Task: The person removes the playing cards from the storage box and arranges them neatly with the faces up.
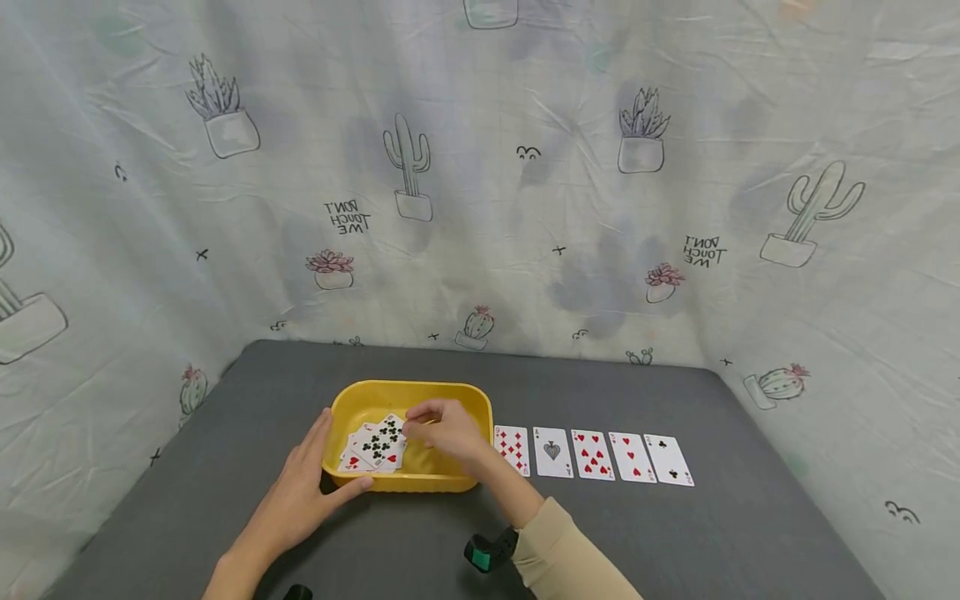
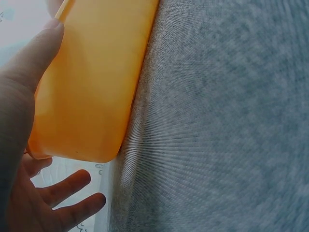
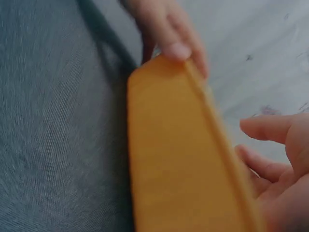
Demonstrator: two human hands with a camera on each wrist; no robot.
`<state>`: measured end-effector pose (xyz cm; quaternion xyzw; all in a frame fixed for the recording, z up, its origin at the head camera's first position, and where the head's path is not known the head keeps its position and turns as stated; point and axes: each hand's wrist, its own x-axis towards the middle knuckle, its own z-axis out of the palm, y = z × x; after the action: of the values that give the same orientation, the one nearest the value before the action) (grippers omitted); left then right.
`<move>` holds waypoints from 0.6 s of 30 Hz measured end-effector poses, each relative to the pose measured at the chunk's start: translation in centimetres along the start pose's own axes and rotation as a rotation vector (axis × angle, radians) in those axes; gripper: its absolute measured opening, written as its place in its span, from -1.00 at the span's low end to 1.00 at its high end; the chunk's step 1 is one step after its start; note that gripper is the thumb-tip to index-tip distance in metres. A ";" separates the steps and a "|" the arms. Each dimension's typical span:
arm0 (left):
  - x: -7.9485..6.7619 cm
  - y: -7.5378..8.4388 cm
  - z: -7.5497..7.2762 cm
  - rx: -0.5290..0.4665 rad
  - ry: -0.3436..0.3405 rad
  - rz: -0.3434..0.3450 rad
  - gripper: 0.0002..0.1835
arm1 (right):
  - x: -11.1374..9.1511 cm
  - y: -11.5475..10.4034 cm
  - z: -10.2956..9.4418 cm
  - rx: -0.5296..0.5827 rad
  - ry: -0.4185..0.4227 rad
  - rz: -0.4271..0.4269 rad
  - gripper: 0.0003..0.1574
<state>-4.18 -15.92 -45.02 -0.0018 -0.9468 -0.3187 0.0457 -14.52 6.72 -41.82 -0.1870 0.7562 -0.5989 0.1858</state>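
Observation:
A yellow plastic tray (image 1: 405,483) stands on the dark grey table with a loose heap of playing cards (image 1: 378,446) in its left half. A clubs card lies on top of the heap; red hearts show beneath. At the tray's left end, my left hand (image 1: 303,487) holds the corner, thumb on the front rim and fingers along the side. My right hand (image 1: 450,429) hovers inside the tray, its fingertips right at the clubs card's right edge. The right wrist view shows a gap between thumb and fingers with no card in it.
Right of the tray lies a row of face-up cards: a diamonds card (image 1: 513,450), an ace of spades (image 1: 552,454), a hearts card (image 1: 592,455), a three of hearts (image 1: 632,457) and a two of clubs (image 1: 670,460). A cactus-print curtain (image 1: 480,208) surrounds the table (image 1: 600,533).

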 end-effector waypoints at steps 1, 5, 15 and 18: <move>0.0 0.0 0.0 0.000 0.001 0.000 0.29 | 0.3 0.3 0.2 -0.009 -0.015 0.023 -0.74; -0.1 0.0 0.1 -0.004 0.004 0.007 0.27 | 1.1 1.1 0.6 -0.025 -0.079 0.076 -0.70; -0.2 0.1 0.1 -0.023 0.015 0.014 0.26 | 2.4 2.2 0.6 -0.138 -0.169 0.042 -0.69; -0.1 0.1 0.2 -0.020 0.019 0.021 0.26 | 2.5 2.2 0.5 -0.199 -0.202 0.010 -0.59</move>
<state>-4.05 -15.76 -45.10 -0.0091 -0.9430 -0.3277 0.0578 -16.54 5.57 -44.25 -0.2602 0.7902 -0.4982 0.2443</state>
